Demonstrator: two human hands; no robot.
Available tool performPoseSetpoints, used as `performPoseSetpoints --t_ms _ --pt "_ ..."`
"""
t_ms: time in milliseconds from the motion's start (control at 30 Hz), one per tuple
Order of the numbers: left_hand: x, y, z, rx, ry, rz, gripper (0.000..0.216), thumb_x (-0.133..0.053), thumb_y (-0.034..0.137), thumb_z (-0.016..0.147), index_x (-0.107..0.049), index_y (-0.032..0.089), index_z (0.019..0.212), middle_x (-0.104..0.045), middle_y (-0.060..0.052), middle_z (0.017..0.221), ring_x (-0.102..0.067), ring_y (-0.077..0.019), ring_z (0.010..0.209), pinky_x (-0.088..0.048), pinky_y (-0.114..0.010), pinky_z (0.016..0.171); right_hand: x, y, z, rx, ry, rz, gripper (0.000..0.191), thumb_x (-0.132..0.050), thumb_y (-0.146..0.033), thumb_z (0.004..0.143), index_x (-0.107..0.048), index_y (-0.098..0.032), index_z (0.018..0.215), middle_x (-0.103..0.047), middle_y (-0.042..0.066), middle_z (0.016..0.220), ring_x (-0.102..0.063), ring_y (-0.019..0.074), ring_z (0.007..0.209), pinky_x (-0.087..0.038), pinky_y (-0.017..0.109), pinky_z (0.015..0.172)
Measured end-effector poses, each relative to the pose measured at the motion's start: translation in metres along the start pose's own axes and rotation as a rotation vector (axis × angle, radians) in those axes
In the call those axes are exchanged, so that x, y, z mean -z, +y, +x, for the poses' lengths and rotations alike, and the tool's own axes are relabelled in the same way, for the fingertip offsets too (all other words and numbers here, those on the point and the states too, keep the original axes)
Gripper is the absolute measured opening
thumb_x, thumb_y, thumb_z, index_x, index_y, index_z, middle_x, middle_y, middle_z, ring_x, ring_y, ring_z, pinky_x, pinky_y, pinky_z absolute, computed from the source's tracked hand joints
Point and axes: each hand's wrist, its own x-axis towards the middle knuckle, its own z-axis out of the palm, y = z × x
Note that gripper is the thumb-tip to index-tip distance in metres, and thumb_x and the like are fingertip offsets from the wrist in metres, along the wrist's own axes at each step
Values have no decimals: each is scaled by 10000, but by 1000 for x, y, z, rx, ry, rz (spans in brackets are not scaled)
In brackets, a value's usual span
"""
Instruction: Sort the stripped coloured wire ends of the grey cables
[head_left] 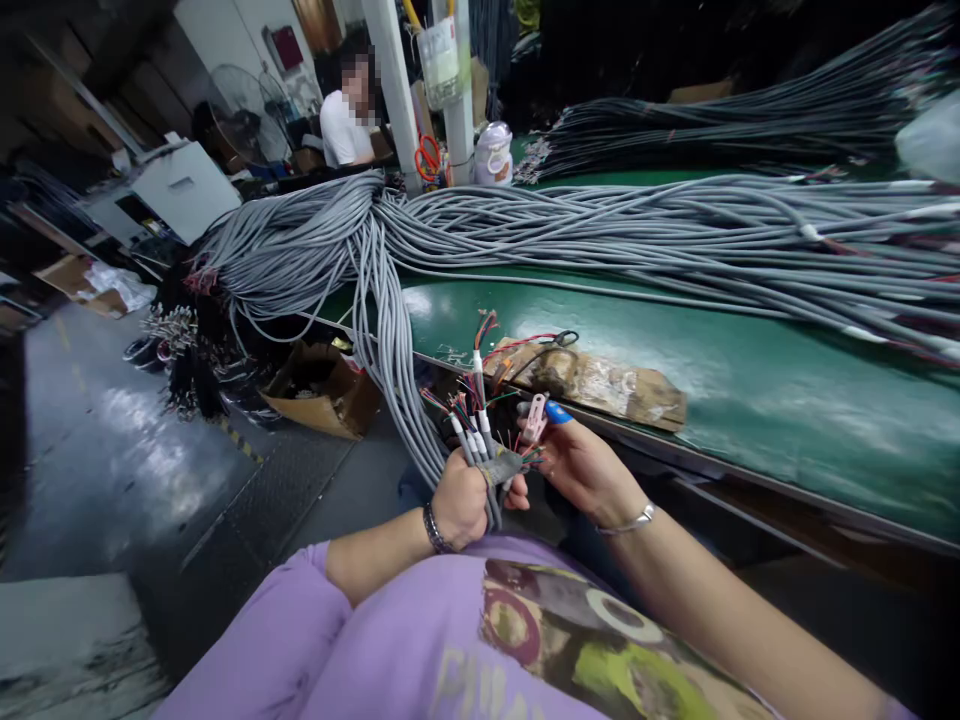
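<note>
While held, grey cable ends [480,440], white sleeves, colored wires, frayed.

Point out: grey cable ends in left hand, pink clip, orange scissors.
grey cable ends [480,440], head view, white-sleeved tips
pink clip [535,417], head view, its body
orange scissors [428,157], head view, handle loops

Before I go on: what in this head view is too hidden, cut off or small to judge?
- Left hand: its closed fingers hide how many grey cable ends it grips.
- Right hand: the small pink piece at its fingertips is too small to identify.
- Coloured wire tips: too fine to tell stripped from bare.
- Grey cable bundle on the green table: cut off by the right edge.
- Cardboard box: contents in shadow.
</note>
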Motion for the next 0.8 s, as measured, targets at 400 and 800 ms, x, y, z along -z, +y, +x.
performPoseSetpoints --t_ms 400,800 --pt "-8 0 9 -21 50 -42 431 -827 455 532 -557 145 661 -573 14 499 -550 -105 414 -396 -198 411 6 12 4 173 14 -203 484 -642 -702 742 -712 -224 763 -661 32 647 -601 197 622 -487 335 611" --pt "-7 -6 11 -15 73 8 468 -831 489 514 -565 146 690 -571 8 503 -593 -135 475 -424 -210 437 -3 12 5 33 -14 -84 529 -621 -749 711 -716 -230 750 -640 32 577 -538 182 460 -469 340 466"
